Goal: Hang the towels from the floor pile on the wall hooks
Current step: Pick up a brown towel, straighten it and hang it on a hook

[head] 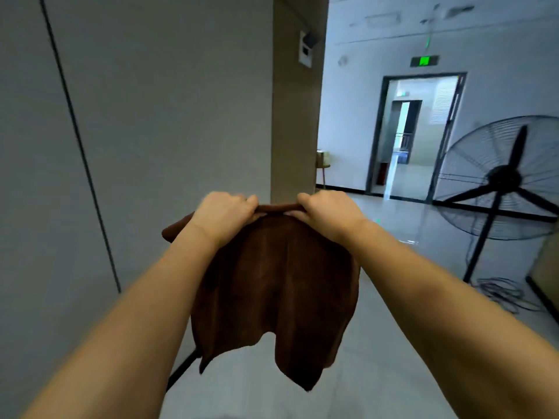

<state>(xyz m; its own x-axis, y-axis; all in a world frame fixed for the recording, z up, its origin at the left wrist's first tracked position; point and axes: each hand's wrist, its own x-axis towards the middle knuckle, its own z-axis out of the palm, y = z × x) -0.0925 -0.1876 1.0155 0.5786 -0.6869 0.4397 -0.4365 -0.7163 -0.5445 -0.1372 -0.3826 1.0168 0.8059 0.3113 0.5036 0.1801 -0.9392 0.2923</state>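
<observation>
Evidently soft and light, the brown towel (pixel 275 285) hangs limp in mid-air before the grey wall (pixel 151 116), left hand (pixel 225 211) and right hand (pixel 325 210) both gripping its bunched top edge (the sound hold; no hooks in view)

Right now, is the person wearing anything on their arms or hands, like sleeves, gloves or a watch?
No. Both forearms are bare as far as the picture shows, with no sleeve edge in view. The left hand and the right hand have no gloves, and no watch, bracelet or ring shows on the wrists or fingers. Any sleeves would have to end further up, outside the picture.
</observation>
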